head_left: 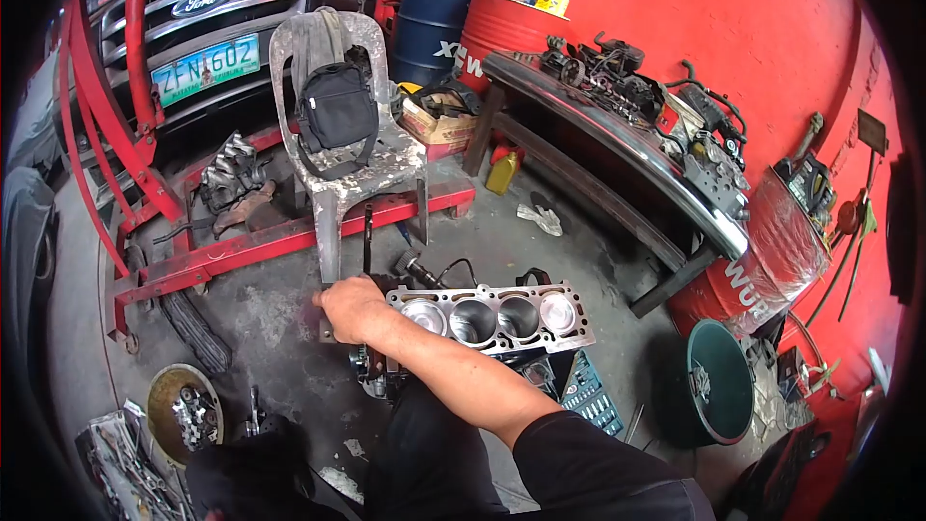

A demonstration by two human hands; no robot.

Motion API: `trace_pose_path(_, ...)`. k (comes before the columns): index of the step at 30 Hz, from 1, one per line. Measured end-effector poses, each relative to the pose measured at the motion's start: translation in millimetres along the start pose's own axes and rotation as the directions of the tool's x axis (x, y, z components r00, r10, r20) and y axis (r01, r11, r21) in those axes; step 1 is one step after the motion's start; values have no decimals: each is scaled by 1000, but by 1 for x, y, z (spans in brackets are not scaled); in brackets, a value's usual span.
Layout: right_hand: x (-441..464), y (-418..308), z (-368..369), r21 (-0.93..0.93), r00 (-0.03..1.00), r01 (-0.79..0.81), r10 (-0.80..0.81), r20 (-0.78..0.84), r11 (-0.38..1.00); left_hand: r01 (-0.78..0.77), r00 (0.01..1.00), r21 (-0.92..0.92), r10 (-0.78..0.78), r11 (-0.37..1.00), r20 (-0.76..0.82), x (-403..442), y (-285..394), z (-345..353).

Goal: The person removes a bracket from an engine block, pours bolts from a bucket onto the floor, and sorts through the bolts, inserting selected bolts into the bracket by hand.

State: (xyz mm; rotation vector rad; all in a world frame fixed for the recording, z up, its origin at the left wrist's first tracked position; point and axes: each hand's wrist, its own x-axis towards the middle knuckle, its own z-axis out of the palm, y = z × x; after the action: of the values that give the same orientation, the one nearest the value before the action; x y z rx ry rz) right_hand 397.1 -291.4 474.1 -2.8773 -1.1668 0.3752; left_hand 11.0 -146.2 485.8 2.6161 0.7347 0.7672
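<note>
Engine block [496,316] lies in front of you, just past your bare forearm, with its flat, pale grey metal face turned up. Its outer two round holes show dull, light discs close to the top; the middle two are dark, with smooth, shiny walls. Your right hand [352,309] is just beside the block's left end, knuckles up and fingers curled under. Its palm side is hidden, so you cannot tell how tightly it closes or what it holds. Your left hand is outside the view, and its grip cannot be told.

Near the block's lower right edge lies a teal socket tray [590,394] with rows of small metal pieces. Farther right of the block stands a round, smooth, dark green tub [731,367]. Left of the block and nearer you, a worn bowl [166,396] holds jumbled metal parts [198,415].

Beyond the block, to the left, a paint-flecked grey chair [386,159] carries a soft black bag [338,106], and a red steel beam [289,256] runs across the floor. Beyond the block, to the right, a dark-legged bench [485,127] bears greasy engine parts [617,82].
</note>
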Motion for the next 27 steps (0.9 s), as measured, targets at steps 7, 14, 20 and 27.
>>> trace_pose_path(7, 1, -1, 3, 9, 999, -27, 28, -32, 1000, 365, 921, -697, -129, 617, 369, 99, 15, 142)
trace_pose_path(14, 5, 1, 8, -20, 999, -23, 23, -36, 1000, 831, 517, -466, -116, 303, 848, 143, 32, 308)
trace_pose_path(20, 0, 2, 2, -11, 999, 16, -16, -39, 1000, 893, 355, -367, 94, 262, 930, 124, 56, 347)
trace_pose_path(27, 0, -2, -2, -30, 1000, -25, 25, 3, 999, 943, 291, -320, 242, 88, 926, 110, 74, 356)
